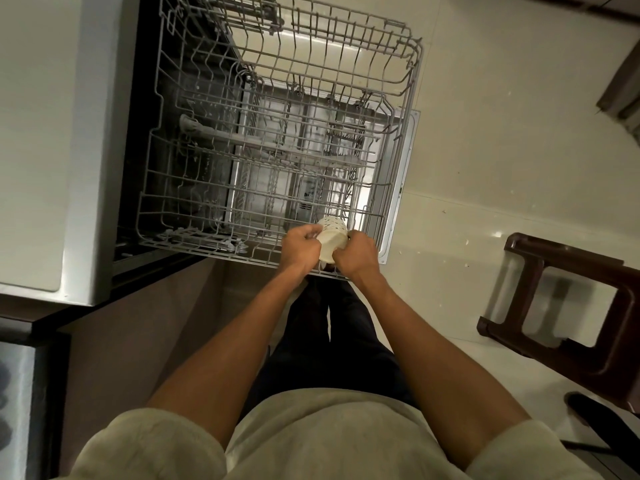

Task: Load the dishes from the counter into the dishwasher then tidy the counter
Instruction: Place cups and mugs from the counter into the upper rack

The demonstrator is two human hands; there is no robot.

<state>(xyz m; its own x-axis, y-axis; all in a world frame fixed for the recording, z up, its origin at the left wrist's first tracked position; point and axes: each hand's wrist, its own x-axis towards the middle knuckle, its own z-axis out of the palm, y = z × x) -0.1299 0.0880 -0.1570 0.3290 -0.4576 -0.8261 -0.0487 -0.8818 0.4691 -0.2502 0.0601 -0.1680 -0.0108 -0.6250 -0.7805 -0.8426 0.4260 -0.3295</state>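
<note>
— Where's the cup?
— Over the near right corner of the pulled-out rack, held between both hands.
— How?
— Left hand and right hand each curl fingers round its sides, cup tilted.

**No legible text in view**

Head view. No words, brand marks, numbers or signs can be read on any surface. The small white ceramic cup bears a pattern of fine dark dots near its upper end, which forms no letters. The grey wire dish rack and the pale stone counter carry no readable label. Small dark marks under the rack are too blurred to decipher.
</note>
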